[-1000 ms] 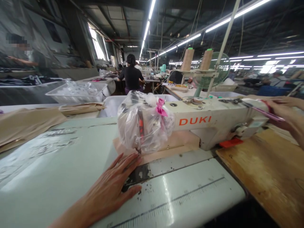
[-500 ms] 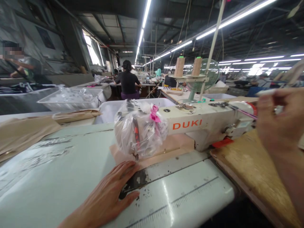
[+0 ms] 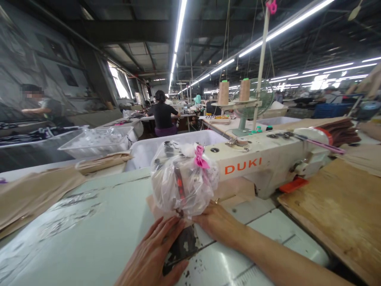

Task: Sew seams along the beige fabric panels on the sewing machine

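Note:
A cream DUKI sewing machine (image 3: 256, 159) stands on the pale green table (image 3: 89, 234). Clear plastic tied with a pink ribbon (image 3: 199, 157) wraps its head (image 3: 181, 182). A beige fabric piece (image 3: 235, 188) lies under the head. My left hand (image 3: 157, 254) rests flat on the table just left of the needle, fingers stretched out. My right hand (image 3: 216, 220) lies on the fabric right below the wrapped head, fingers reaching toward the needle; their tips are partly hidden by the plastic.
A bare wooden board (image 3: 333, 210) lies at the right. Beige cloth pieces (image 3: 35, 190) are stacked at the left, white bins (image 3: 95, 145) behind. Two thread cones (image 3: 233, 91) and a green fan (image 3: 264, 97) stand beyond the machine. Other people (image 3: 162, 113) work at far tables.
My right hand has come down from the machine's right end to the fabric under the head. The left hand stays flat by the needle. The view has tilted up.

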The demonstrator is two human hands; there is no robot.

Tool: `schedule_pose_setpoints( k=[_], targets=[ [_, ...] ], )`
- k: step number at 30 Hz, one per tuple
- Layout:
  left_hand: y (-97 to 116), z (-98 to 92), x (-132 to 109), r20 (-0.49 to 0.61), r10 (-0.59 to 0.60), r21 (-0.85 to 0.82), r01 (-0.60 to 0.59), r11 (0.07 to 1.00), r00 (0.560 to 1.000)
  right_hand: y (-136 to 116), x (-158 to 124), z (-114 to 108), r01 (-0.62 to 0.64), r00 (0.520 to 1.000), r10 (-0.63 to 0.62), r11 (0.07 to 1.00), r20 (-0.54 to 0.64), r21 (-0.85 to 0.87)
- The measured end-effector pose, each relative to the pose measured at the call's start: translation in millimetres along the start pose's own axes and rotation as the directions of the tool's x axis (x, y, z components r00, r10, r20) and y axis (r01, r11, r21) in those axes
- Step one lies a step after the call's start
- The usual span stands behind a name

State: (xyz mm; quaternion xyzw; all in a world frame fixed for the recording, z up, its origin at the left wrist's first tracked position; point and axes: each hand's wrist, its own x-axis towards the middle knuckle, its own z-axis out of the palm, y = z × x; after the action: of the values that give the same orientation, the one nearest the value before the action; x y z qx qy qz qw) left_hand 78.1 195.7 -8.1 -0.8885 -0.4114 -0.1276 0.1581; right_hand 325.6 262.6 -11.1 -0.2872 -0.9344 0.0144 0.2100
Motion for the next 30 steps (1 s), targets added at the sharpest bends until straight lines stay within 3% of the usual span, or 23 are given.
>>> schedule_pose_setpoints(
  k=[5, 11, 18, 30],
  targets=[
    [0.2, 3.7, 0.3, -0.057, 0.004, 0.003, -0.004, 1.0, 0.998, 0.1, -0.2, 6.2, -0.003, 1.0, 0.004, 0.999, -0.024, 0.042],
    [-4.7, 21.7, -6.3, -0.076, -0.012, -0.032, 0.01, 0.999, 0.997, 2.9, 0.7, 8.5, -0.01, 0.999, 0.013, 0.997, -0.041, 0.072],
    [-5.6, 21.8, -8.2, 0.079, -0.049, -0.135, 0.059, 0.989, 0.996, 2.0, 0.2, 10.3, -0.029, 0.999, 0.032, 0.997, -0.041, 0.07],
    [0.2, 20.6, -6.0, 0.107, -0.102, -0.16, 0.119, 0.98, 0.989, -0.6, -0.5, 9.7, -0.033, 0.998, 0.036, 0.998, -0.046, 0.056]
  ],
)
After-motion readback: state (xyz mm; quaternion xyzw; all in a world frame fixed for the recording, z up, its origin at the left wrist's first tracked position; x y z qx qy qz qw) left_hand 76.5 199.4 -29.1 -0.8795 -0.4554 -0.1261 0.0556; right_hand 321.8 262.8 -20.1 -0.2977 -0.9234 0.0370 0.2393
